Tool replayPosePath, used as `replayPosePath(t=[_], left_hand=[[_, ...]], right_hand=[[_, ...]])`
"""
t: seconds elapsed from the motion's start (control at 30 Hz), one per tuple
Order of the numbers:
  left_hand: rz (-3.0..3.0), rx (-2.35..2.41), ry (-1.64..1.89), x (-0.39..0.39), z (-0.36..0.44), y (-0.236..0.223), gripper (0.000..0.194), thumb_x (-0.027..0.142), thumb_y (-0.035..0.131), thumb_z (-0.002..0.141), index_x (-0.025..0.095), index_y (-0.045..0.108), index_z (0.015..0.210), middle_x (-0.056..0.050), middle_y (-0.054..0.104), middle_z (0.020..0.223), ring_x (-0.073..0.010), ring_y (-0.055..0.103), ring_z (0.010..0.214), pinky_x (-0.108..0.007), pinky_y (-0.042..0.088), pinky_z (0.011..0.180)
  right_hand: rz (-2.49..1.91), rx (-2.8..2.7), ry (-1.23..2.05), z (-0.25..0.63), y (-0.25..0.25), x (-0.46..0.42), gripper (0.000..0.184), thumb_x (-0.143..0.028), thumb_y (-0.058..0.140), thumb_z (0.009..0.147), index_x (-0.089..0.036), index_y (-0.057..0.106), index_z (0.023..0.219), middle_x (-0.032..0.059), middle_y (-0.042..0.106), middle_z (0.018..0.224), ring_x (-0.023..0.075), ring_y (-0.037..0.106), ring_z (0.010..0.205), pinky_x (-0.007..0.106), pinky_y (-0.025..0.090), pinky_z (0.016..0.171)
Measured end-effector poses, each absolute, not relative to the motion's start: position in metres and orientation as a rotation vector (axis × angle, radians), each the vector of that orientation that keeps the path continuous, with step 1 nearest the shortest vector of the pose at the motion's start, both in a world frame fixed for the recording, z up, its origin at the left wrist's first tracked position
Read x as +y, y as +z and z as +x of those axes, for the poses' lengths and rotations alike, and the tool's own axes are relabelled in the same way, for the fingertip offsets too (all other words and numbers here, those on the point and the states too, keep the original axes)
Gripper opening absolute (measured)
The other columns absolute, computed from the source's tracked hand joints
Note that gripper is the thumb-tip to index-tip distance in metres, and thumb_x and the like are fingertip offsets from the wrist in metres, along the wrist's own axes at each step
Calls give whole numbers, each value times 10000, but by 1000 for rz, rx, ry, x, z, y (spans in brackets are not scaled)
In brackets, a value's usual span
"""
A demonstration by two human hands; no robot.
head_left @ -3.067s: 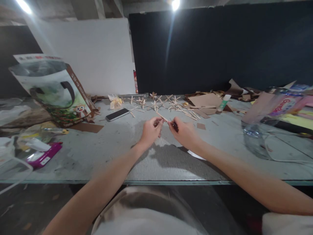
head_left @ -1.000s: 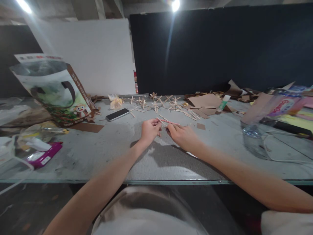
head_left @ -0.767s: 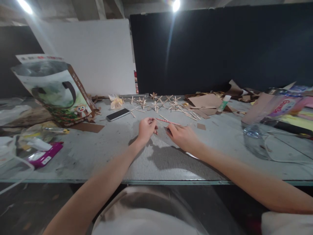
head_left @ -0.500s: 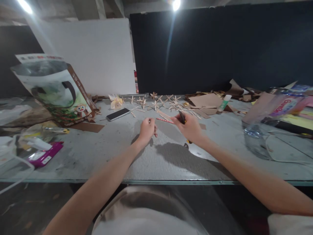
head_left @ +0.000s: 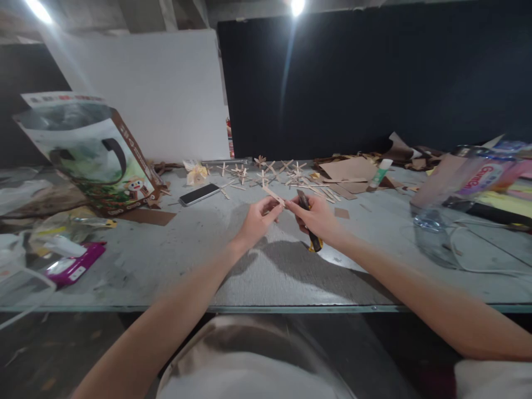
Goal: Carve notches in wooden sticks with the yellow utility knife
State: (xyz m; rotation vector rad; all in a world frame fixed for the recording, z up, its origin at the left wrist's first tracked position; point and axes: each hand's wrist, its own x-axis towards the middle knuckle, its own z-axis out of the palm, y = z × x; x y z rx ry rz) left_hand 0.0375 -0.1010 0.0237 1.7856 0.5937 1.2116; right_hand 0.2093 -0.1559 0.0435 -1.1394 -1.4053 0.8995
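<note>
Wooden stick (head_left: 273,194): pinched in left hand (head_left: 258,220), near end at fingertips of right hand (head_left: 321,217). Knife (head_left: 315,239): clasped in right hand. Phone (head_left: 200,194): flat on table (head_left: 174,266).

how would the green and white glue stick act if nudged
The glue stick looks tall and narrow, so it would probably tip. Its rounded tube might then roll, and its plastic-looking wall should stay stiff.
</note>
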Motion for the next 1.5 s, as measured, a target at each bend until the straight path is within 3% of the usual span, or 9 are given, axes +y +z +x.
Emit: replayPosePath(t=[0.23, 0.37, 0.53, 0.73, 0.93, 1.07, 1.33, 1.5], left_hand=[[1782, 606, 1277, -102, 40, 24, 451, 629, 728, 869, 180, 690, 866, -60, 698, 837, -147, 623, 715, -292, 529, 671], [1719, 630, 1305, -102, 39, 25, 468, 655, 666, 916, 199, 580, 855, -27, 659, 744, -136, 628, 645, -303, 542, 683], [1637, 698, 1247, -97, 37, 21, 467, 661, 625, 943, 219, 483, 888, -24, 682, 752, -116, 602, 520, -274, 494, 547], [1822, 853, 1278, -98, 33, 23, 399, 577, 602, 973, 189, 641, 887, 25, 572, 636, -94, 482, 491, -253, 381, 519], [1926, 1004, 1232, -99, 30, 25, 424, 524, 530, 1015, 168, 762, 1019, 1, 585, 648, -132, 496, 569, -264, 366, 565], [1974, 1086, 1216, -99, 28, 25, 407, 466, 530, 1013, 150, 784, 1049, -12, 605, 637, -162, 524, 626, -278, 373, 619], [2018, 1081, 1251, -99, 31, 26, 295, 330, 555, 979, 176, 806, 959, -29, 696, 720, -162, 537, 644, -273, 384, 645], [2006, 1036, 1311, -98, 32, 24, 241, 303, 609, 956, 186, 809, 892, -35, 744, 742, -168, 560, 649, -267, 398, 625]], right_hand=[[-1148, -1473, 876, 208, 41, -156, 561, -762, 740, 798, -244, 527, 818, -104, 373, 496, 86, 350, 388, 236, 317, 355], [-1153, -1529, 825, 209, 40, -156, 436, -658, 672, 903, -257, 501, 931, -106, 400, 547, 97, 356, 416, 238, 317, 395], [-1157, -1612, 627, 214, 33, -150, 282, -527, 532, 1002, -285, 387, 1002, -78, 450, 663, 137, 407, 506, 268, 338, 492], [-1305, -1887, 274, 217, 34, -147, 172, -420, 448, 1044, -270, 425, 963, 38, 611, 774, 227, 566, 659, 340, 383, 616], [-1355, -2066, -60, 224, 37, -151, 221, -355, 436, 1082, -228, 617, 1081, 102, 735, 1025, 233, 644, 778, 315, 359, 632], [-1333, -2124, -265, 229, 35, -147, 251, -320, 497, 1076, -216, 709, 1162, 113, 747, 1019, 239, 672, 822, 309, 376, 642], [-1372, -2134, -236, 226, 33, -148, 214, -332, 597, 1039, -212, 728, 1159, 116, 726, 1096, 242, 683, 880, 313, 424, 666], [-1335, -2145, -175, 223, 34, -151, 264, -332, 510, 1062, -213, 713, 1182, 123, 707, 1101, 236, 667, 889, 317, 431, 682]])
